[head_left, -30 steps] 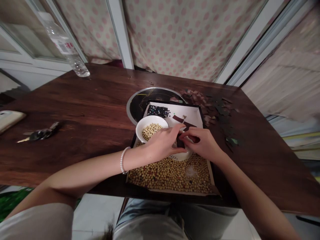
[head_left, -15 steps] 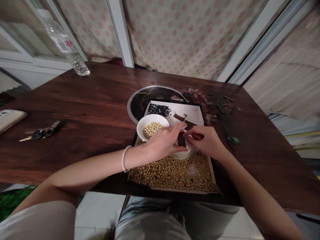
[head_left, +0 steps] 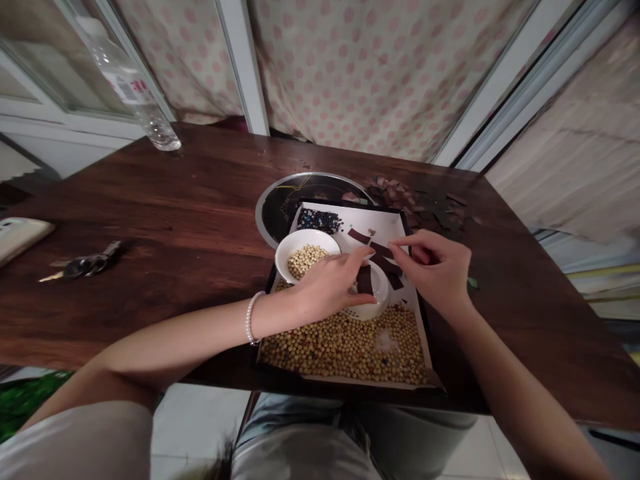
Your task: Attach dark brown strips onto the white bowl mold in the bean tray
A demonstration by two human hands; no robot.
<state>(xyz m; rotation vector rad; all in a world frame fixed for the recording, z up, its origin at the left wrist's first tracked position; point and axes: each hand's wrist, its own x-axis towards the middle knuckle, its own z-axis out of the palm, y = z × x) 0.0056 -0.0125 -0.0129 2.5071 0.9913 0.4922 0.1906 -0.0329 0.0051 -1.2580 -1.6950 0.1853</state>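
The left hand (head_left: 330, 283) lies low over the tray (head_left: 425, 340), its fingers pressed together and curved, with the tips at a dark piece (head_left: 364, 280) in a small white dish (head_left: 376, 297); the fingers hide part of that dish, and whether they grip the piece is hidden. The right hand (head_left: 433, 267) hovers just to the right, thumb and forefinger drawn close in a pinch at the tips of the dark strips (head_left: 383, 257) lying on the tray's white paper, though I cannot tell whether a strip is caught. Soybeans (head_left: 345, 350) fill the near part of the tray, a white bowl (head_left: 303, 257) of more soybeans sits by the left wrist, and black beans (head_left: 317, 220) lie at the far end. A pearl bracelet (head_left: 249, 319) circles the left wrist. Behind the tray sits a round black plate (head_left: 277, 213); dark scraps (head_left: 430, 213) cover the table (head_left: 150, 200) at upper right. Keys (head_left: 87, 268), a phone (head_left: 23, 237) and a plastic bottle (head_left: 130, 87) are at left.
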